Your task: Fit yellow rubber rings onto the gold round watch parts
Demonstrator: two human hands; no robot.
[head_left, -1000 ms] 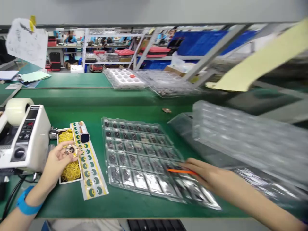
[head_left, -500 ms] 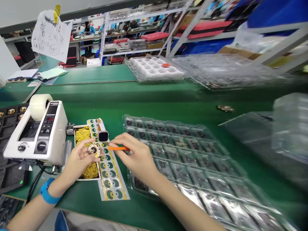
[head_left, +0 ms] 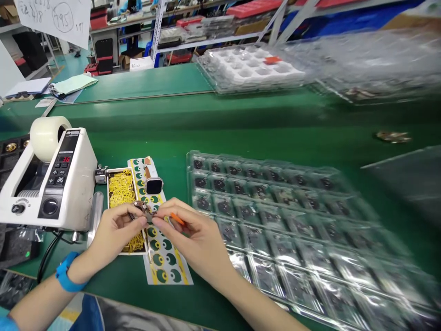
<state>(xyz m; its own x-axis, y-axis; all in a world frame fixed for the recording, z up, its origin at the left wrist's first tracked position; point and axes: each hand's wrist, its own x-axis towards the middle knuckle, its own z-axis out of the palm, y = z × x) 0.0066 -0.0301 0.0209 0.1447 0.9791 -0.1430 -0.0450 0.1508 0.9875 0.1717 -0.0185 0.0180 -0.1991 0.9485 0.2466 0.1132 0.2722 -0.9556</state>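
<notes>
A white tape dispenser (head_left: 51, 184) with a roll of tape (head_left: 46, 135) stands at the left of the green table (head_left: 165, 133). A smartwatch (head_left: 153, 185) lies just right of the dispenser, on a sheet of green-and-yellow stickers (head_left: 165, 262). A white moulded tray (head_left: 253, 69) rests on the far side. Papers (head_left: 70, 84) lie at far left. A handwritten note (head_left: 57, 16) hangs above. Shelving (head_left: 193, 27) stands behind.

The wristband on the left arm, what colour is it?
Blue, seen in the head view: the wristband sits just behind the left hand.
</notes>
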